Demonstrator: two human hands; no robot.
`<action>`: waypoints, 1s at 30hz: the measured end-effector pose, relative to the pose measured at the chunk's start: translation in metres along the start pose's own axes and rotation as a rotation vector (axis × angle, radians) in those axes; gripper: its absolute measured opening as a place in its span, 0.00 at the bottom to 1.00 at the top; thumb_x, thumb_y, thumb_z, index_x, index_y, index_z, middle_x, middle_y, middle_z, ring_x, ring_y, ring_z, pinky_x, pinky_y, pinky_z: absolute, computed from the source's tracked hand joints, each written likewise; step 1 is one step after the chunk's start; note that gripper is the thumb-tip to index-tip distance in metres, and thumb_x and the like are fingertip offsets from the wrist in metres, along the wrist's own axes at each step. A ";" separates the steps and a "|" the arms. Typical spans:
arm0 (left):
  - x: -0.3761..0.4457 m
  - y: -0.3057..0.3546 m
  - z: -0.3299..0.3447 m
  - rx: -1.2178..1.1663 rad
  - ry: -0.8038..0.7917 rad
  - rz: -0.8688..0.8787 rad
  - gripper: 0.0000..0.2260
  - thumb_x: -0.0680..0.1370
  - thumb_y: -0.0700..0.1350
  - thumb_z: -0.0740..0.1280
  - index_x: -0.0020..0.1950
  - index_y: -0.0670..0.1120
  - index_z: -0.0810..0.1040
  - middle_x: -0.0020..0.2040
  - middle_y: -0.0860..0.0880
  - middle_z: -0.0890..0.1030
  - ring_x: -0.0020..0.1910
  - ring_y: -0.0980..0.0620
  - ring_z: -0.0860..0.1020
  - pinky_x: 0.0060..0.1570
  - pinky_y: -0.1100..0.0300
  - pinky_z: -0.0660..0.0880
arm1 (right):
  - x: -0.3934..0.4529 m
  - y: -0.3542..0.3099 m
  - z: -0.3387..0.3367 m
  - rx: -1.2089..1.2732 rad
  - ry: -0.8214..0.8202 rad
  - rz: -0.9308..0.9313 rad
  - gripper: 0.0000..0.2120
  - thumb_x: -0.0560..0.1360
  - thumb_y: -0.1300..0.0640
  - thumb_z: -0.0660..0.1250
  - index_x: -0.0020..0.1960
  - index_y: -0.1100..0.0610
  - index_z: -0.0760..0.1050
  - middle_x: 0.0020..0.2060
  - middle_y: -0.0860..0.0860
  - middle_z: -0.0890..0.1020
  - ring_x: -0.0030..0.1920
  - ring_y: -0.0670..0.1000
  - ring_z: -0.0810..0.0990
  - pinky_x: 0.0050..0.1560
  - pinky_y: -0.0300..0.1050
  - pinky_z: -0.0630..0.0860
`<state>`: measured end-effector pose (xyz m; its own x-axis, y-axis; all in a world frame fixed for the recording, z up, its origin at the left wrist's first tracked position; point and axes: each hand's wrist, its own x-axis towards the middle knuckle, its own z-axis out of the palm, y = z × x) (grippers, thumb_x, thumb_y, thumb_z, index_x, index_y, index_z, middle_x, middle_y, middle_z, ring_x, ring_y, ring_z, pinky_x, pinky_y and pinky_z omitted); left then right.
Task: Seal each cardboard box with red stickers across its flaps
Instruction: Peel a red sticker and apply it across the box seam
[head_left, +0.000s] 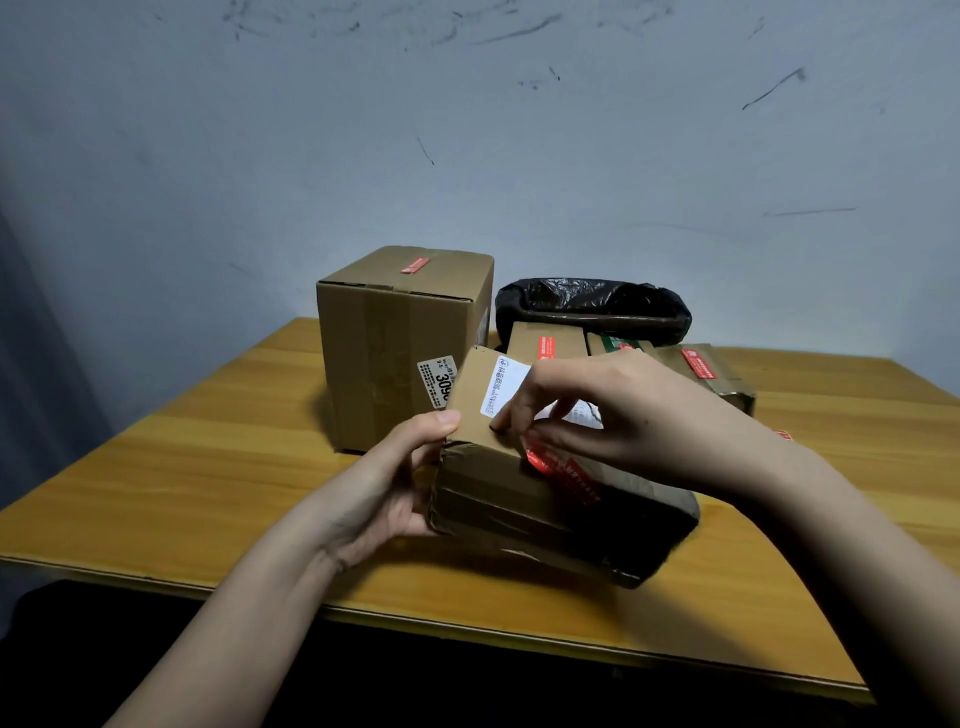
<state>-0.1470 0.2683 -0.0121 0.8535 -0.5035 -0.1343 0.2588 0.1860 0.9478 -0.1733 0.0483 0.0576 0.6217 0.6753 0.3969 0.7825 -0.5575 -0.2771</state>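
1. We've got the worn brown cardboard box (545, 499) tipped on the yellow wooden bench (208, 467), our left hand (395, 483) clamped round its left end.
2. Our right hand (613, 415) sits on top, fingertips pinching the red rectangular sticker (563, 470) at the box's upper edge.
3. The sticker runs diagonally down the near face, away from our right hand, so we'd judge the next press follows that line.

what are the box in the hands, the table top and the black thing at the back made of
Held box: brown corrugated cardboard, matte, creased, with glossy tape bands. Table top: looks like wood or wood-look laminate, yellowish with grain streaks and slight sheen. Black thing: likely thin plastic bag, crinkled and shiny.
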 end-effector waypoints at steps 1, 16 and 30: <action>0.000 0.000 0.000 0.002 0.001 -0.001 0.34 0.60 0.57 0.72 0.64 0.48 0.75 0.51 0.45 0.84 0.46 0.49 0.83 0.44 0.48 0.81 | 0.000 0.000 0.000 -0.010 0.000 -0.002 0.06 0.76 0.63 0.67 0.49 0.52 0.76 0.48 0.41 0.83 0.51 0.42 0.81 0.49 0.46 0.78; -0.002 0.001 0.004 -0.036 -0.014 0.019 0.31 0.59 0.56 0.72 0.62 0.50 0.75 0.42 0.49 0.84 0.39 0.51 0.83 0.42 0.46 0.81 | 0.000 0.010 0.002 0.197 0.043 0.090 0.09 0.76 0.60 0.66 0.52 0.49 0.80 0.47 0.46 0.81 0.50 0.50 0.80 0.50 0.52 0.77; 0.005 -0.004 -0.001 -0.053 0.053 -0.005 0.24 0.65 0.56 0.71 0.61 0.54 0.77 0.41 0.49 0.84 0.38 0.48 0.83 0.47 0.41 0.78 | -0.007 0.000 0.007 0.385 0.145 0.130 0.22 0.75 0.67 0.69 0.64 0.49 0.74 0.44 0.43 0.81 0.47 0.50 0.81 0.52 0.52 0.79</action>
<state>-0.1432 0.2658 -0.0173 0.8745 -0.4594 -0.1557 0.2858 0.2287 0.9306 -0.1775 0.0465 0.0486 0.7259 0.5211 0.4489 0.6712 -0.3941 -0.6279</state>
